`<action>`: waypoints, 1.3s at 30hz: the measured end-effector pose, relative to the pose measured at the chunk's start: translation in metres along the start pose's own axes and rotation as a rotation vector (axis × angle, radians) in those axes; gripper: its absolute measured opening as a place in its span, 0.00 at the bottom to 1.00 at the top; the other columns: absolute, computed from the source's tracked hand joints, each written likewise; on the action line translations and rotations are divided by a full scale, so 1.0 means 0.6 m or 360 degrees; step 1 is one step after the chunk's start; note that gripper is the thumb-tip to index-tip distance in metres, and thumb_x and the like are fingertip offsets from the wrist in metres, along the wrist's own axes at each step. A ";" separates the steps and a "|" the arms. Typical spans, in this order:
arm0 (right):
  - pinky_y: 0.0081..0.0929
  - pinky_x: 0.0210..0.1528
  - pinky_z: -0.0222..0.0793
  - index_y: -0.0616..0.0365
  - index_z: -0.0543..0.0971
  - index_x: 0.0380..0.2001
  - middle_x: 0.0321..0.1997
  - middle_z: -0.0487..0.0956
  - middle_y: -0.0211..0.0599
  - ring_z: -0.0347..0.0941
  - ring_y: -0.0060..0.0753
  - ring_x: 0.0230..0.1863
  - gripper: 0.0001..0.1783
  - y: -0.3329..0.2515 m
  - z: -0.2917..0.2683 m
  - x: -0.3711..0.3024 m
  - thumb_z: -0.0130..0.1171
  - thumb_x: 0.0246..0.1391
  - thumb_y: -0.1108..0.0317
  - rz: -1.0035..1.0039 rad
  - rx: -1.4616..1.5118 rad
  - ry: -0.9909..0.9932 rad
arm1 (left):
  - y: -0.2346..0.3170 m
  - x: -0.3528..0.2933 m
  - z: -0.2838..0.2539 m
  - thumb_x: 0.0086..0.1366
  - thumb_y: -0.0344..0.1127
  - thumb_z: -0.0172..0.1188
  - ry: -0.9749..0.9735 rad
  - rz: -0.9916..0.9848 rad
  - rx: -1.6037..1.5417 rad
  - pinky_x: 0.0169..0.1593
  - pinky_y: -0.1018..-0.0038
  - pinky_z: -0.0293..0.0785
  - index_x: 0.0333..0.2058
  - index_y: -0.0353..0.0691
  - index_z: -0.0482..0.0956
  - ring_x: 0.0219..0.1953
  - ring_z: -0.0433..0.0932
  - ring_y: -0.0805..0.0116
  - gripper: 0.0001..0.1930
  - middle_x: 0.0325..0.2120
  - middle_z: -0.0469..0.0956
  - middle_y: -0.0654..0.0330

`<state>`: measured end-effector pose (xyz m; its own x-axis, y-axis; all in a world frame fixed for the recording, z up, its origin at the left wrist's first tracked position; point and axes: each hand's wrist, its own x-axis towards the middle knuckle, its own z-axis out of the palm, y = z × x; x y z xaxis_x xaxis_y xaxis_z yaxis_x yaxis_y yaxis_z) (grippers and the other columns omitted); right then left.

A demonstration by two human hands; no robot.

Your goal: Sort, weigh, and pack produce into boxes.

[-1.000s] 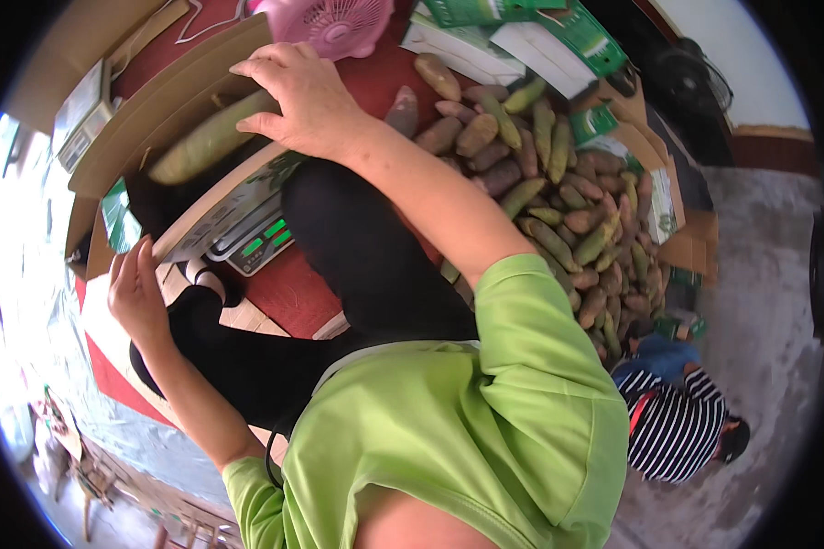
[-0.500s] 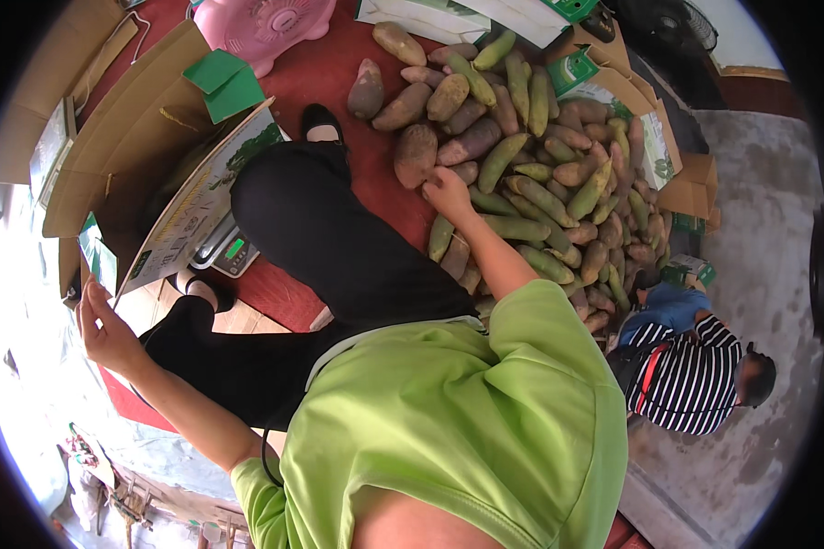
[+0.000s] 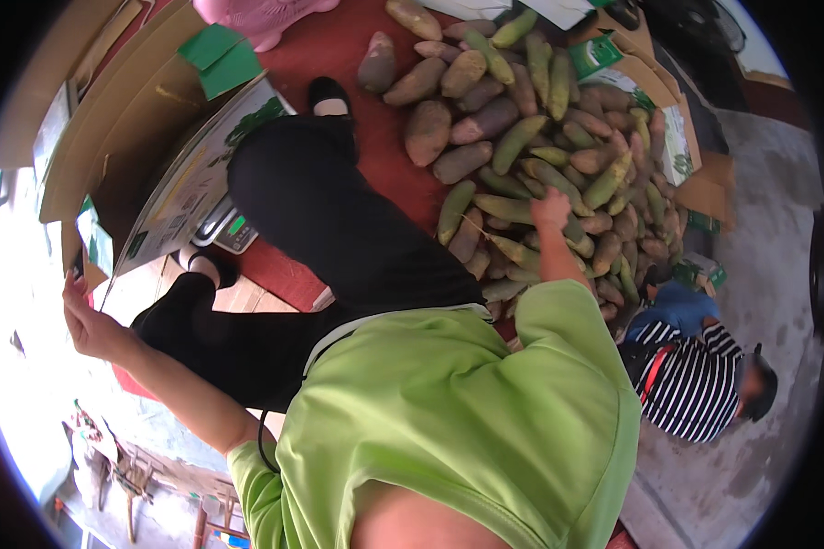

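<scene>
My right hand (image 3: 551, 210) reaches over a heap of long root vegetables (image 3: 522, 137), radish-like, some green and some reddish-brown. Its fingers curl down onto a green root vegetable (image 3: 556, 178) in the heap; the undersides of the fingers are hidden. My left hand (image 3: 99, 322) is raised at the far left, fingers loosely bent and slightly apart, just below the corner of a large open cardboard box (image 3: 119, 119). It shows nothing held. Beside the box, a digital scale (image 3: 237, 233) with a green-lit display lies partly behind the box's printed side.
My black-trousered legs (image 3: 339, 220) spread between box and heap on a red floor covering (image 3: 375, 174). A pink plastic fan-like object (image 3: 258, 16) stands at the top. Cardboard boxes (image 3: 677, 137) edge the heap. A person in a striped shirt (image 3: 691, 389) bends down at the right.
My right hand has left a reddish-brown root at the heap's near-left edge and moved right over the green ones. My left hand has dropped slightly away from the box flap.
</scene>
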<state>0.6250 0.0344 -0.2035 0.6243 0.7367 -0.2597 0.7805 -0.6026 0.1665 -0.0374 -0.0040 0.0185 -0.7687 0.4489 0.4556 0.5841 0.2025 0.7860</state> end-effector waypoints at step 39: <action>0.37 0.48 0.66 0.57 0.74 0.43 0.45 0.74 0.46 0.70 0.50 0.47 0.26 -0.141 -0.072 -0.023 0.66 0.35 0.77 -0.0816 0.0993 0.0254 | 0.023 -0.004 0.011 0.67 0.41 0.52 0.0074 -0.0289 -0.0407 0.42 0.77 0.67 0.37 0.36 0.82 0.36 0.75 0.77 0.15 0.30 0.81 0.62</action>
<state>0.5520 0.0885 -0.1726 0.2297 0.9732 -0.0138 0.8369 -0.2047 -0.5076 -0.0260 0.0035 0.0253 -0.8689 0.3839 0.3125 0.3564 0.0473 0.9331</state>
